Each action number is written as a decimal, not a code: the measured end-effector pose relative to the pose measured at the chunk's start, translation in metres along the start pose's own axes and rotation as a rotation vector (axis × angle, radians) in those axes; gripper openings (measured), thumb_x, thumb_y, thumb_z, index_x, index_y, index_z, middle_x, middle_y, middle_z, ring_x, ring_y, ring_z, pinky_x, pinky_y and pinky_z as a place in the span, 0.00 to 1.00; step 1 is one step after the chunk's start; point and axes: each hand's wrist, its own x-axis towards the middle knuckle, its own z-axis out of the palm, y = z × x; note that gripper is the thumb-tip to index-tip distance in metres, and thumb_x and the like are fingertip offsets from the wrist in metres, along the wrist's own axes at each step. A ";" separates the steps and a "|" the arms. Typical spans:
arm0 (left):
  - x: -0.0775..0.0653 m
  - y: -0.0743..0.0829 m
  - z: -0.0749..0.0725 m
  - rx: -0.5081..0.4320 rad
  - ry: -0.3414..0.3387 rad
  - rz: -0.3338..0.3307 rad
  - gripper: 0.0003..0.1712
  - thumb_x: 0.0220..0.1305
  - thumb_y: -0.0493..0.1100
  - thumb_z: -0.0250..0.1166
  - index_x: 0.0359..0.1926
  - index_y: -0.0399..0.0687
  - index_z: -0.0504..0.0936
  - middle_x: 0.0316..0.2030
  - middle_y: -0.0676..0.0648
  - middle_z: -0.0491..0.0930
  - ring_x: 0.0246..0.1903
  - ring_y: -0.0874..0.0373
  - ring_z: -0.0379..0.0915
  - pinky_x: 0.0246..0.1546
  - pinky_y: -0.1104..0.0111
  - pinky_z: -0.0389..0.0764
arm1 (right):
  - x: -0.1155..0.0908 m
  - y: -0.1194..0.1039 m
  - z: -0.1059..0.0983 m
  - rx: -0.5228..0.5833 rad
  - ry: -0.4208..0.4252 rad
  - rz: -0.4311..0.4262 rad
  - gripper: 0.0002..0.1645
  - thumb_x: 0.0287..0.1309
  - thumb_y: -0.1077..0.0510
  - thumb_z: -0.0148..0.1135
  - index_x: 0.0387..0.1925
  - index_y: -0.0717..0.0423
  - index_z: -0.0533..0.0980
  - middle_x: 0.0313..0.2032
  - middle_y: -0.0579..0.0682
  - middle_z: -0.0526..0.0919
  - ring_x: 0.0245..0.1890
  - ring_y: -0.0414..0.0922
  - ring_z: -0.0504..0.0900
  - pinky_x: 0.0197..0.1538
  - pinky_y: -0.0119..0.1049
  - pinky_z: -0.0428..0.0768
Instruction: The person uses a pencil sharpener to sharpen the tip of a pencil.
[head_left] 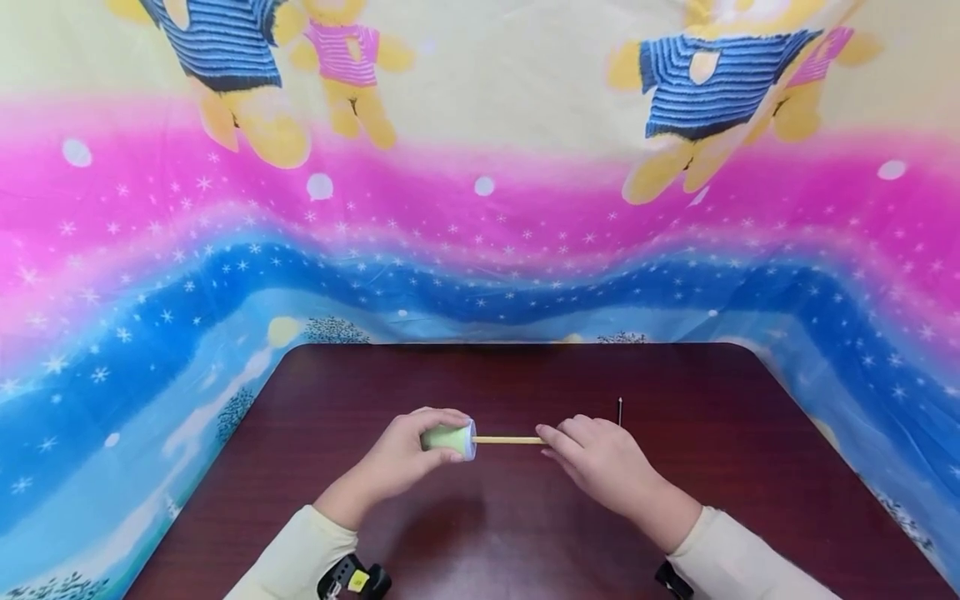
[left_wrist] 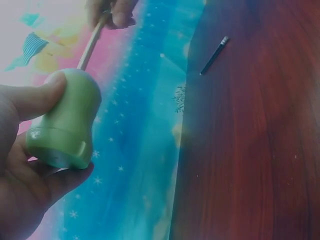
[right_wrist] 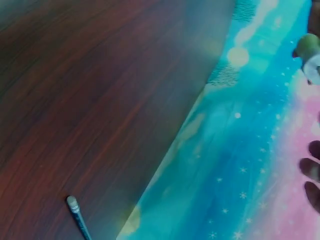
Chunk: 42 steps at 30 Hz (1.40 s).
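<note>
My left hand (head_left: 401, 454) grips a green, waisted pencil sharpener (head_left: 446, 439) between thumb and fingers. The sharpener lies sideways above the table, its pale end facing right. A yellow pencil (head_left: 506, 440) runs into that end, its tip hidden inside. My right hand (head_left: 600, 458) pinches the pencil's other end. In the left wrist view, the thumb presses on the side of the sharpener (left_wrist: 70, 117) and the pencil (left_wrist: 92, 45) sticks out of its top. At the right wrist view's right edge, the sharpener (right_wrist: 307, 50) and right fingertips (right_wrist: 311, 170) are partly cut off.
A dark pencil (head_left: 619, 412) with a pale eraser end lies on the reddish-brown table (head_left: 525, 375), just beyond my right hand. Around the table hangs a patterned cloth (head_left: 480, 250) with bears and snowflakes, close against its far and side edges.
</note>
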 end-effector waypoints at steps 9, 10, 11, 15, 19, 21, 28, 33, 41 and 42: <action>0.002 0.000 -0.002 -0.061 -0.102 -0.027 0.20 0.55 0.36 0.71 0.50 0.43 0.82 0.48 0.43 0.81 0.40 0.58 0.75 0.40 0.70 0.78 | 0.002 -0.001 0.001 -0.058 0.113 -0.141 0.18 0.73 0.57 0.44 0.31 0.58 0.76 0.19 0.44 0.66 0.16 0.41 0.62 0.17 0.27 0.57; 0.002 0.000 -0.002 -0.061 -0.109 -0.029 0.19 0.55 0.36 0.71 0.50 0.43 0.82 0.48 0.43 0.82 0.40 0.58 0.75 0.39 0.70 0.78 | 0.001 -0.001 0.000 -0.067 0.111 -0.147 0.18 0.73 0.57 0.44 0.30 0.57 0.76 0.18 0.44 0.67 0.16 0.41 0.62 0.16 0.27 0.57; 0.002 0.000 -0.002 -0.058 -0.116 -0.029 0.19 0.55 0.37 0.71 0.50 0.43 0.82 0.48 0.43 0.82 0.39 0.59 0.75 0.39 0.70 0.77 | 0.000 -0.001 0.000 -0.072 0.105 -0.152 0.18 0.73 0.56 0.44 0.30 0.57 0.76 0.18 0.44 0.67 0.15 0.41 0.63 0.15 0.27 0.57; 0.001 -0.001 -0.003 -0.070 -0.141 -0.037 0.19 0.56 0.37 0.71 0.50 0.42 0.82 0.47 0.43 0.82 0.39 0.59 0.75 0.38 0.71 0.77 | -0.003 -0.004 0.000 -0.059 0.042 -0.153 0.18 0.73 0.55 0.43 0.32 0.56 0.76 0.16 0.42 0.68 0.13 0.40 0.66 0.13 0.29 0.62; -0.002 -0.003 -0.001 -0.087 -0.132 -0.041 0.19 0.55 0.35 0.71 0.50 0.40 0.82 0.49 0.43 0.82 0.45 0.53 0.76 0.42 0.71 0.78 | -0.004 -0.009 -0.001 0.011 -0.017 -0.098 0.19 0.74 0.53 0.40 0.32 0.53 0.75 0.15 0.40 0.68 0.11 0.39 0.67 0.12 0.27 0.61; -0.002 -0.003 0.001 -0.082 -0.112 -0.041 0.20 0.54 0.34 0.71 0.49 0.39 0.82 0.49 0.43 0.82 0.48 0.49 0.76 0.44 0.71 0.78 | -0.004 -0.012 -0.002 0.048 -0.037 -0.059 0.21 0.75 0.52 0.38 0.31 0.52 0.74 0.15 0.39 0.70 0.11 0.38 0.68 0.12 0.27 0.61; -0.005 -0.002 0.007 -0.070 -0.063 -0.011 0.19 0.52 0.32 0.72 0.47 0.37 0.83 0.49 0.43 0.82 0.50 0.47 0.76 0.47 0.70 0.78 | -0.004 -0.022 -0.011 0.291 -0.220 0.181 0.15 0.72 0.52 0.48 0.32 0.52 0.77 0.19 0.37 0.78 0.16 0.29 0.71 0.20 0.27 0.71; -0.005 -0.001 0.010 -0.022 -0.032 0.030 0.19 0.50 0.31 0.73 0.46 0.39 0.84 0.49 0.45 0.83 0.51 0.49 0.76 0.49 0.68 0.78 | 0.001 -0.024 -0.017 0.631 -0.419 0.511 0.04 0.63 0.61 0.59 0.33 0.55 0.80 0.25 0.37 0.79 0.23 0.28 0.69 0.28 0.28 0.73; -0.003 0.007 0.008 0.166 0.004 0.141 0.23 0.48 0.34 0.75 0.48 0.41 0.84 0.51 0.48 0.81 0.52 0.52 0.74 0.48 0.66 0.80 | 0.010 -0.013 -0.021 1.446 -0.667 1.198 0.16 0.69 0.58 0.50 0.33 0.69 0.72 0.13 0.39 0.55 0.12 0.34 0.51 0.16 0.26 0.49; -0.002 0.008 0.008 0.177 0.009 0.150 0.23 0.48 0.34 0.75 0.48 0.41 0.85 0.51 0.48 0.81 0.52 0.53 0.74 0.48 0.65 0.80 | 0.011 -0.011 -0.021 1.468 -0.675 1.230 0.16 0.69 0.58 0.50 0.35 0.70 0.72 0.13 0.40 0.54 0.11 0.35 0.50 0.16 0.27 0.48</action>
